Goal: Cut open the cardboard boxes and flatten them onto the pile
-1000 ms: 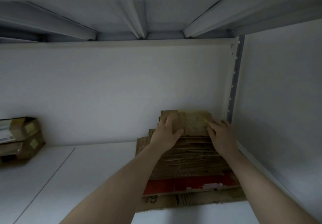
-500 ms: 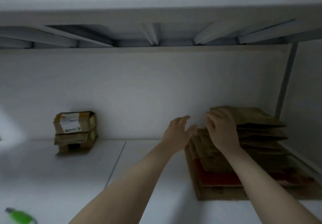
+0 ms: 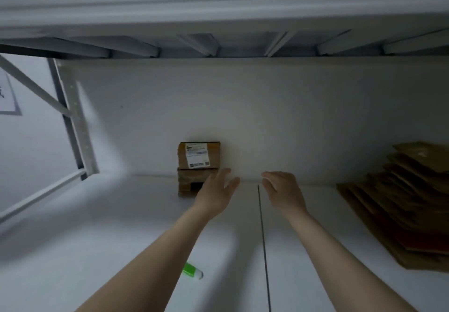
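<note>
I'm seeing a green tool (image 3: 192, 270) lying on the shelf (image 3: 97, 238) and two stacked boxes (image 3: 198, 166) sitting at the back wall. My left hand (image 3: 216, 193) is reaching in front of the lower one, with my right hand (image 3: 283, 193) beside it. Both have fingers spread and are gripping nothing. The pile (image 3: 408, 202) is lying far right.

One head-worn wide-angle view, forward and down into a white shelf bay (image 3: 97, 226), close to its back panel (image 3: 267, 117)
</note>
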